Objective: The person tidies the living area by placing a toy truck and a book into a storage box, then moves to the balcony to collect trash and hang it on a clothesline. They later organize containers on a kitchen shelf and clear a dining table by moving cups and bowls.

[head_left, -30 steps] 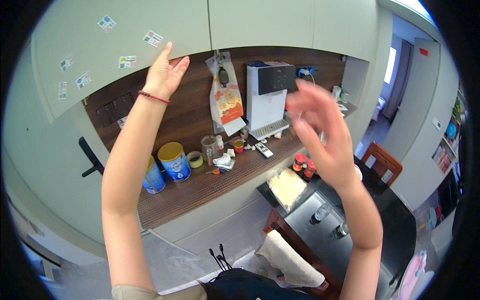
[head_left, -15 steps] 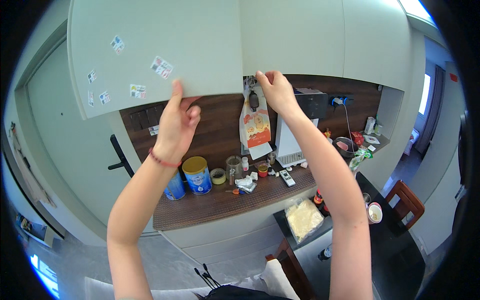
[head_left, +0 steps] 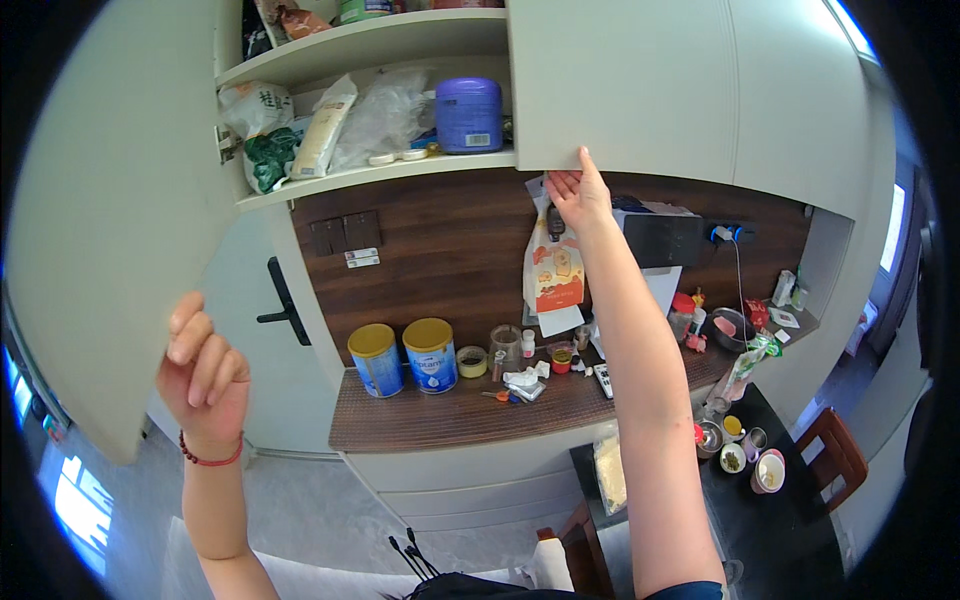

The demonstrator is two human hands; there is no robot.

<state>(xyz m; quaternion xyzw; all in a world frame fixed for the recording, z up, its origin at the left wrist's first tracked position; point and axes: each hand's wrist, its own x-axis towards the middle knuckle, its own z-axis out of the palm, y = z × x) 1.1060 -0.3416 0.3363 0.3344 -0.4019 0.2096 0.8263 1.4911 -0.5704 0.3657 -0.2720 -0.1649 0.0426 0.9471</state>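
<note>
You have two hands up: your left hand [head_left: 205, 375] and your right hand [head_left: 578, 190]. On the worktop [head_left: 440, 420] near its left edge stand two blue tins with gold lids [head_left: 377, 360] [head_left: 431, 354]. On the cupboard shelf [head_left: 380, 172] sits one purple tub [head_left: 468, 114]. One door [head_left: 110, 220] stands open, one door [head_left: 620, 85] shut.

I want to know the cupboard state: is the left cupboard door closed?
No, the left cupboard door is swung wide open, held by the left hand, showing the shelves.

Dark wood back wall [head_left: 440, 260], brown counter [head_left: 470, 415], pale grey floor [head_left: 300, 500], black table [head_left: 780, 520], wooden chair [head_left: 835, 455]
</note>
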